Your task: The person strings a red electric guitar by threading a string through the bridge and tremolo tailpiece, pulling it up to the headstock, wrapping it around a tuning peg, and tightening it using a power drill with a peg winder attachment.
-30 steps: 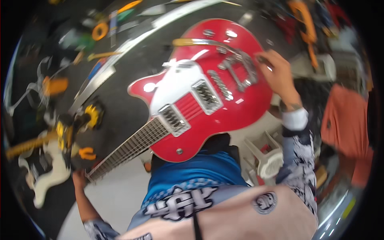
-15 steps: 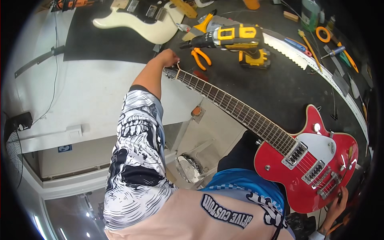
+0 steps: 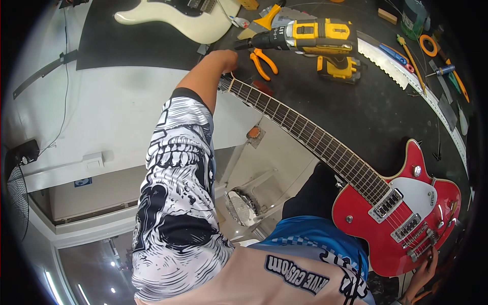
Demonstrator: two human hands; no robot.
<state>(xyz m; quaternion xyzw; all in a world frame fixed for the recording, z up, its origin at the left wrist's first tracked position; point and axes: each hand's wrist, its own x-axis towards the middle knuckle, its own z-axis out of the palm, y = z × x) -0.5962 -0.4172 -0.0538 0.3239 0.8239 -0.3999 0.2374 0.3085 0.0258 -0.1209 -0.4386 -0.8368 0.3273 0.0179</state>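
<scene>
A red electric guitar (image 3: 356, 223) with a white pickguard lies across my lap and the bench edge, its neck running up to the left. My left hand (image 3: 225, 61) is closed at the edge of the headstock (image 3: 224, 83); its fingertips and whatever they grip are hidden behind the back of the hand. At the lower right, my right hand (image 3: 425, 270) reaches up to the bridge (image 3: 424, 245), its fingers extended and apart at the edge of the metal parts. Strings run along the dark fretboard (image 3: 310, 133).
A yellow-black cordless drill (image 3: 317, 38) stands beside orange-handled pliers (image 3: 264, 65) on the dark bench mat. A cream guitar body (image 3: 188, 23) lies at the far left. Screwdrivers, a ruler and a roll of orange tape (image 3: 428, 46) line the right. A white stool (image 3: 243, 206) stands below.
The view has shifted, so the guitar and bench items sit farther right. My left hand has turned, hiding fingers that showed before. My right hand stays by the bridge.
</scene>
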